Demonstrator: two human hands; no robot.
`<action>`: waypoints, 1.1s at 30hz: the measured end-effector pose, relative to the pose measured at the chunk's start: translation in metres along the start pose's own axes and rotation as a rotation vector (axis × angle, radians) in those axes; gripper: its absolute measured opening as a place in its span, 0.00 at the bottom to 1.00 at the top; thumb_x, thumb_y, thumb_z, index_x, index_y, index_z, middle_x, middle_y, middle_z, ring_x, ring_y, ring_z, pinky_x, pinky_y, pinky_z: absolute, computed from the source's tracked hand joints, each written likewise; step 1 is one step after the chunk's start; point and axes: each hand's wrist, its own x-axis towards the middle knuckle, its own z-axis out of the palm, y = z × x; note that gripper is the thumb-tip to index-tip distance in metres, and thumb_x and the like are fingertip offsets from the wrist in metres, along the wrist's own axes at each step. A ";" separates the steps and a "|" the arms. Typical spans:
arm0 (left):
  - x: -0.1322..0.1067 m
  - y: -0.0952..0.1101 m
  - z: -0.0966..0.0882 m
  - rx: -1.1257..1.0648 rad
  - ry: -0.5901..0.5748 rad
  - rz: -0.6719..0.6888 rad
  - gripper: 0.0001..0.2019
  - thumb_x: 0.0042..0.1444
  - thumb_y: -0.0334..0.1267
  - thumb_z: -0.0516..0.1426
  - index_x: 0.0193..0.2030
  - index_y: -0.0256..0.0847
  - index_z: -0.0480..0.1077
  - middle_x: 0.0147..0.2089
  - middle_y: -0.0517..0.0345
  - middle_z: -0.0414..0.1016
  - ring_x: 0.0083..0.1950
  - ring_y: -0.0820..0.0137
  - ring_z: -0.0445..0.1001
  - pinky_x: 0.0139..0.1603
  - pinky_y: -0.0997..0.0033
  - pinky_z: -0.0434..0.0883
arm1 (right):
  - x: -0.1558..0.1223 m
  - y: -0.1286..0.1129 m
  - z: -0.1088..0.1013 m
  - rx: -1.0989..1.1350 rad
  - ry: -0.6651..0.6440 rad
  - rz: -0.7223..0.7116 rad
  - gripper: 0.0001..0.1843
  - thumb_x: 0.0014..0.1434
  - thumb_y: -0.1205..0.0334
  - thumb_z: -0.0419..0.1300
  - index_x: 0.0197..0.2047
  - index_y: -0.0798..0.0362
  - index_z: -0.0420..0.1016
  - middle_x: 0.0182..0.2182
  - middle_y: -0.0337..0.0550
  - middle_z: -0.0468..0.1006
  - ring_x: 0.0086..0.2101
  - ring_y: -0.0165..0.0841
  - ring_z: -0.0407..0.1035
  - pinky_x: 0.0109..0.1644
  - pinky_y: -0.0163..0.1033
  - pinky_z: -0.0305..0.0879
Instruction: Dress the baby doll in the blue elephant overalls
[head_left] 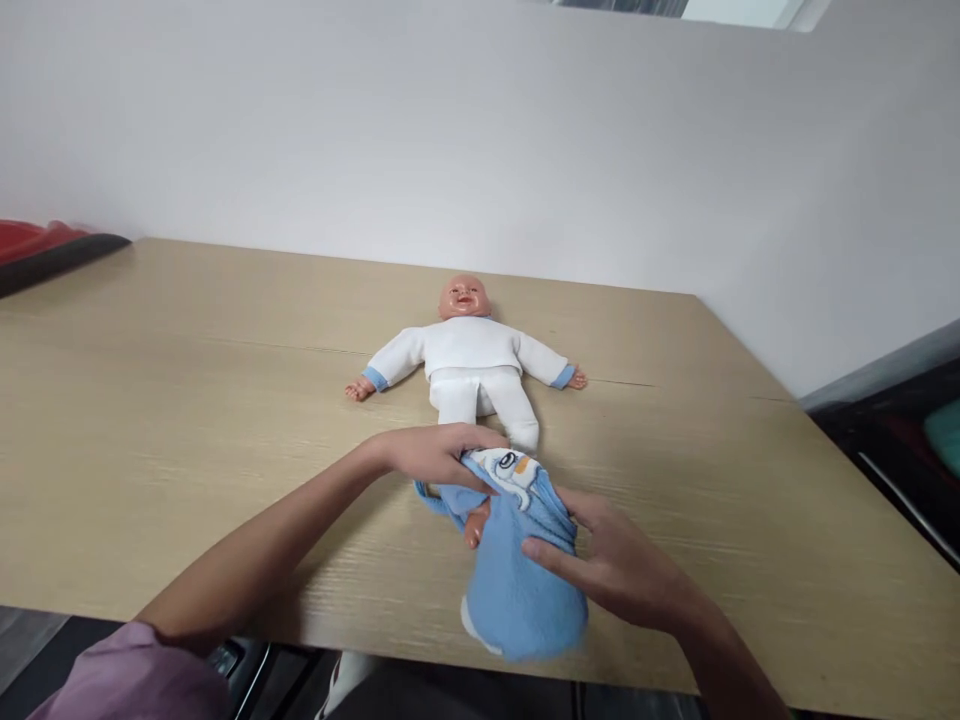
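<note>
A baby doll (pixel 472 345) in a white top and white trousers lies on its back on the wooden table, arms spread and feet toward me. Around its lower legs I have a light blue fleecy doll garment (pixel 521 590) with a cartoon face, an eye and an orange patch on it. My left hand (pixel 442 455) grips the garment's upper edge, its thumb below the cloth's rim. On the other side my right hand (pixel 592 560) pinches the bunched blue fabric. One bare doll foot (pixel 475 525) shows beside the garment; the other is hidden by the cloth.
The wooden table (pixel 225 400) meets a white wall (pixel 450 130) at the back. A red and black object (pixel 45 245) lies at the far left. Dark things with a green patch (pixel 945 435) stand beyond the right edge. A chair part shows below the front edge.
</note>
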 end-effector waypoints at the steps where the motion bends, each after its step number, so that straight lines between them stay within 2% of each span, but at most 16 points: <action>1: 0.000 -0.001 0.000 0.008 0.014 0.013 0.08 0.61 0.39 0.61 0.45 0.42 0.74 0.42 0.59 0.74 0.45 0.64 0.73 0.48 0.67 0.71 | -0.003 0.002 -0.003 0.005 0.006 -0.011 0.22 0.66 0.42 0.65 0.55 0.47 0.81 0.49 0.44 0.85 0.50 0.49 0.78 0.57 0.52 0.76; 5: 0.003 -0.007 0.008 -0.050 0.079 0.010 0.16 0.58 0.36 0.59 0.54 0.42 0.73 0.46 0.57 0.75 0.48 0.62 0.73 0.51 0.66 0.72 | 0.005 0.017 0.004 0.269 0.164 -0.018 0.26 0.69 0.38 0.58 0.58 0.46 0.80 0.51 0.44 0.84 0.52 0.46 0.77 0.56 0.48 0.76; 7: 0.005 -0.011 0.011 -0.110 0.092 -0.002 0.16 0.61 0.38 0.60 0.55 0.42 0.74 0.49 0.57 0.76 0.50 0.62 0.74 0.52 0.65 0.73 | 0.015 0.026 0.011 0.387 0.281 0.016 0.28 0.69 0.35 0.56 0.54 0.48 0.82 0.47 0.44 0.84 0.48 0.44 0.78 0.54 0.46 0.77; 9: 0.004 -0.013 0.011 -0.174 0.062 -0.033 0.18 0.61 0.43 0.63 0.56 0.43 0.74 0.50 0.57 0.78 0.51 0.61 0.76 0.53 0.64 0.74 | 0.022 0.032 0.013 0.451 0.319 0.053 0.30 0.69 0.34 0.56 0.53 0.50 0.82 0.45 0.45 0.84 0.46 0.44 0.78 0.53 0.46 0.77; 11: 0.002 -0.014 0.009 -0.225 -0.014 -0.085 0.22 0.57 0.47 0.69 0.55 0.42 0.75 0.49 0.57 0.80 0.51 0.59 0.78 0.53 0.63 0.75 | 0.024 0.032 0.010 0.449 0.212 0.075 0.31 0.67 0.34 0.59 0.56 0.50 0.81 0.46 0.45 0.84 0.46 0.44 0.78 0.51 0.47 0.77; 13: 0.000 -0.014 0.008 -0.252 -0.084 -0.133 0.22 0.54 0.47 0.71 0.52 0.41 0.77 0.47 0.57 0.81 0.50 0.59 0.79 0.53 0.63 0.76 | 0.020 0.029 0.005 0.351 0.013 0.077 0.30 0.62 0.36 0.65 0.55 0.50 0.82 0.44 0.45 0.84 0.43 0.45 0.77 0.48 0.46 0.77; 15: -0.001 -0.012 0.008 -0.278 -0.109 -0.132 0.19 0.56 0.46 0.70 0.51 0.41 0.77 0.48 0.56 0.81 0.51 0.60 0.79 0.55 0.62 0.76 | 0.013 0.024 0.001 0.220 -0.140 0.072 0.26 0.59 0.39 0.70 0.49 0.51 0.84 0.41 0.43 0.84 0.40 0.44 0.77 0.45 0.45 0.76; 16: 0.000 -0.011 0.008 -0.295 -0.102 -0.112 0.18 0.58 0.46 0.69 0.52 0.41 0.77 0.50 0.56 0.81 0.53 0.60 0.79 0.56 0.62 0.75 | 0.010 0.022 0.002 0.186 -0.154 0.061 0.24 0.60 0.40 0.70 0.48 0.51 0.84 0.41 0.43 0.84 0.40 0.44 0.77 0.46 0.45 0.76; 18: 0.002 -0.011 0.009 -0.326 -0.077 -0.063 0.19 0.60 0.45 0.68 0.56 0.42 0.76 0.53 0.55 0.81 0.57 0.60 0.78 0.60 0.61 0.74 | 0.008 0.021 0.007 0.244 -0.063 0.031 0.23 0.62 0.41 0.69 0.52 0.49 0.83 0.44 0.44 0.84 0.45 0.46 0.77 0.51 0.46 0.75; 20: 0.003 -0.012 0.009 -0.335 -0.053 -0.043 0.22 0.61 0.45 0.67 0.59 0.43 0.74 0.56 0.55 0.80 0.60 0.60 0.76 0.63 0.60 0.72 | 0.010 0.025 0.017 0.422 0.086 0.013 0.26 0.64 0.39 0.66 0.57 0.48 0.81 0.46 0.45 0.84 0.49 0.46 0.76 0.54 0.47 0.75; 22: 0.003 -0.013 0.007 -0.323 -0.033 -0.048 0.23 0.61 0.45 0.67 0.61 0.43 0.73 0.56 0.55 0.80 0.61 0.59 0.76 0.64 0.59 0.72 | 0.014 0.030 0.027 0.569 0.215 0.046 0.28 0.65 0.35 0.63 0.54 0.50 0.82 0.43 0.45 0.85 0.45 0.44 0.77 0.48 0.44 0.76; 24: 0.001 -0.016 0.004 -0.305 -0.035 -0.066 0.22 0.61 0.47 0.67 0.59 0.42 0.74 0.55 0.56 0.80 0.59 0.59 0.77 0.61 0.60 0.73 | 0.017 0.033 0.032 0.604 0.287 0.091 0.29 0.66 0.33 0.60 0.49 0.51 0.83 0.40 0.45 0.84 0.39 0.41 0.76 0.44 0.42 0.75; 25: 0.000 -0.017 0.004 -0.301 -0.051 -0.079 0.21 0.60 0.47 0.68 0.57 0.42 0.75 0.52 0.56 0.81 0.57 0.59 0.78 0.59 0.61 0.74 | 0.017 0.033 0.032 0.594 0.275 0.092 0.29 0.66 0.33 0.60 0.48 0.51 0.83 0.40 0.44 0.84 0.38 0.40 0.76 0.43 0.42 0.75; 27: -0.003 -0.019 0.004 -0.308 -0.111 -0.114 0.20 0.56 0.48 0.70 0.52 0.41 0.77 0.48 0.57 0.82 0.52 0.60 0.80 0.55 0.62 0.76 | 0.013 0.028 0.029 0.539 0.138 0.053 0.31 0.62 0.32 0.64 0.50 0.51 0.83 0.40 0.44 0.84 0.38 0.41 0.76 0.43 0.43 0.75; 30: -0.002 -0.021 0.008 -0.345 -0.153 -0.115 0.21 0.54 0.46 0.72 0.52 0.40 0.78 0.49 0.56 0.82 0.54 0.58 0.80 0.59 0.60 0.76 | 0.003 0.016 0.023 0.331 -0.078 0.034 0.30 0.53 0.37 0.74 0.50 0.51 0.84 0.41 0.44 0.85 0.41 0.46 0.77 0.43 0.44 0.77; 33: 0.002 -0.022 0.012 -0.364 -0.057 -0.042 0.21 0.61 0.46 0.68 0.57 0.41 0.75 0.57 0.52 0.80 0.62 0.57 0.76 0.66 0.55 0.72 | -0.004 0.009 0.024 0.141 0.039 0.056 0.26 0.55 0.44 0.75 0.52 0.48 0.84 0.46 0.44 0.86 0.46 0.50 0.79 0.50 0.49 0.78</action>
